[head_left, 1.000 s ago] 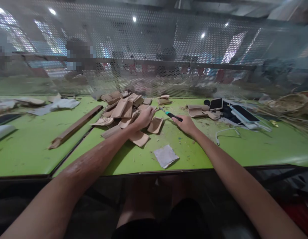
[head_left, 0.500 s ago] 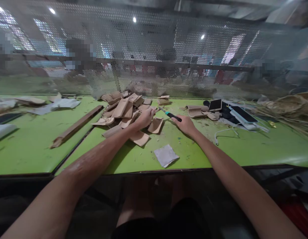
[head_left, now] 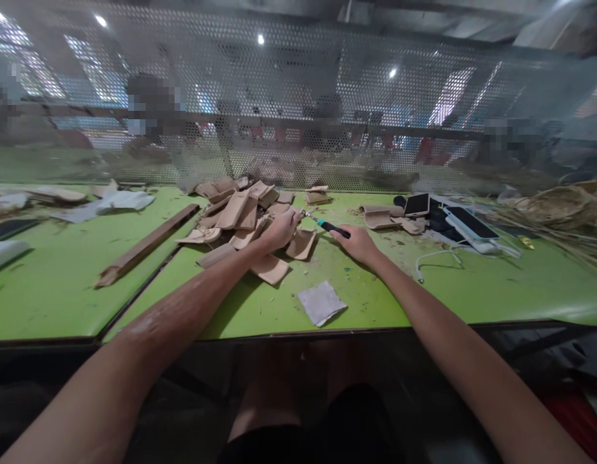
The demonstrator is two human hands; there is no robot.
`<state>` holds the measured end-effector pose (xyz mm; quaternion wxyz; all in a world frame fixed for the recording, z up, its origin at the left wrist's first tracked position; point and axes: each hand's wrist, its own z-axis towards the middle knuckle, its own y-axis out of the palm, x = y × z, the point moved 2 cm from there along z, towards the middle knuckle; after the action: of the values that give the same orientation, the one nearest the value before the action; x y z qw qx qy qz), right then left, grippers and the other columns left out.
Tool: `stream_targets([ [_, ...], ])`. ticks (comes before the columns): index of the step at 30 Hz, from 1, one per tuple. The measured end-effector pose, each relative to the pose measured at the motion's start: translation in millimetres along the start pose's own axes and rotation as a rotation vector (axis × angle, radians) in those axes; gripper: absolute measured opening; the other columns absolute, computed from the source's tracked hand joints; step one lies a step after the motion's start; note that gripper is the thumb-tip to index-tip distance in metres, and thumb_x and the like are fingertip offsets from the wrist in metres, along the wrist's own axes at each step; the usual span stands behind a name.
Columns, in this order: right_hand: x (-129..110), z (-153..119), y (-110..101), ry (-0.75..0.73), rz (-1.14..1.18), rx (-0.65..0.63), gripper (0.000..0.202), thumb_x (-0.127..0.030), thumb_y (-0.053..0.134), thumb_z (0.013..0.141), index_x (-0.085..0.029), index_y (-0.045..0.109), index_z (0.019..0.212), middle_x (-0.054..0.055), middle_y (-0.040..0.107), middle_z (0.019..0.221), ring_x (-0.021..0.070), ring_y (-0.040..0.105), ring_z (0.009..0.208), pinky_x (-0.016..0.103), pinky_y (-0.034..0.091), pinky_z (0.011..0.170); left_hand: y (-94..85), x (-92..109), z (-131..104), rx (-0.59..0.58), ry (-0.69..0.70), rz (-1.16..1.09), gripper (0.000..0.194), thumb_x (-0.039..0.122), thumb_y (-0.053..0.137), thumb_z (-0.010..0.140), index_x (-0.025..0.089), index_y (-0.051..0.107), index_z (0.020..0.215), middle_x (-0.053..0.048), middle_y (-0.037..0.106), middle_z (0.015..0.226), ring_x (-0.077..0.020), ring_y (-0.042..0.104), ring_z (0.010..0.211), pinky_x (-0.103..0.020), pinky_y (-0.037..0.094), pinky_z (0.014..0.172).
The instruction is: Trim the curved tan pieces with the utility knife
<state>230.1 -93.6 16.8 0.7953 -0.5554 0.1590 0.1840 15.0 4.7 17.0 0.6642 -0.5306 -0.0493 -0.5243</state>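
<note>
My right hand [head_left: 359, 243] is closed round the black and teal handle of a slim tool [head_left: 331, 227]. The tool's thin metal shaft points left, and its tip meets the fingertips of my left hand [head_left: 284, 230]. Those fingers are pinched together; whatever lies between them is too small and hidden to name. Beneath and behind my left wrist spreads a heap of curved light-brown pieces [head_left: 235, 209], which look like split bamboo or wood. One curved piece [head_left: 301, 245] rests just right of that hand. Closer to me, a grey square of folded sheet [head_left: 322, 303] lies on the green tabletop [head_left: 375, 303].
A long brown strip [head_left: 148, 246] lies left of a seam in the table. On the right are two phones [head_left: 416, 204] [head_left: 471, 222], a white cable [head_left: 436, 258] and a bundle of dry fibres [head_left: 568, 209]. A perforated metal screen [head_left: 288, 129] stands along the back.
The tool has shifted slightly to the left, its tip now at my left fingertips. My right hand has moved a little left with it; my left hand has hardly moved.
</note>
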Motion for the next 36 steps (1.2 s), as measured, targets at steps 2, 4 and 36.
stream_targets([
  [2,4,1,-1,0.020,-0.034,0.027,0.053,-0.058,0.048,0.093,-0.015,0.076,0.105,0.010,0.074,0.086,0.0202,0.059,0.069,0.028,0.034,0.057,0.8,-1,0,-0.006,0.006,-0.004,0.031,0.029,0.032,0.102,0.021,0.042,0.074,0.002,0.047,0.057,-0.0128,0.045,0.055,-0.025,0.033,0.056],
  [4,7,1,-2,0.045,-0.060,0.049,0.054,-0.059,0.047,0.092,-0.015,0.076,0.103,0.009,0.073,0.082,0.0202,0.059,0.066,0.028,0.033,0.056,1.7,-2,1,-0.007,0.011,-0.006,0.031,0.029,0.032,0.102,0.021,0.042,0.075,0.002,0.047,0.056,-0.0130,0.045,0.055,-0.025,0.033,0.056],
  [36,-1,0,-3,-0.009,0.050,-0.016,0.052,-0.056,0.049,0.091,-0.014,0.077,0.104,0.009,0.074,0.085,0.0199,0.060,0.069,0.028,0.037,0.061,-1.6,2,-1,-0.008,0.023,0.016,0.030,0.032,0.034,0.102,0.022,0.042,0.074,0.000,0.051,0.061,-0.0146,0.049,0.060,-0.026,0.035,0.058],
])
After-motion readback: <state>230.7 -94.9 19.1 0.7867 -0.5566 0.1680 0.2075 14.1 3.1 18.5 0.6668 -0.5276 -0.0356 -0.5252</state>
